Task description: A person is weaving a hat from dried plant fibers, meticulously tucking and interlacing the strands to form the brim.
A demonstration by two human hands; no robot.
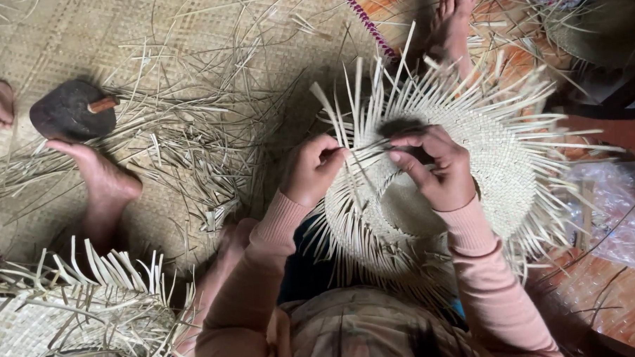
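**Two hands pinching strips on a half-woven straw hat**

Head view: no labelled packs around, just a crinkly clear plastic bag at the right edge. The unfinished woven hat sits in the person's lap, loose strips fanning out all round. Left hand is curled tight, fingers nipping a pale strip at the hat's near edge. Right hand pinches narrow on strips beside the crown. Dark round tool with a wooden handle lies well apart on the mat.
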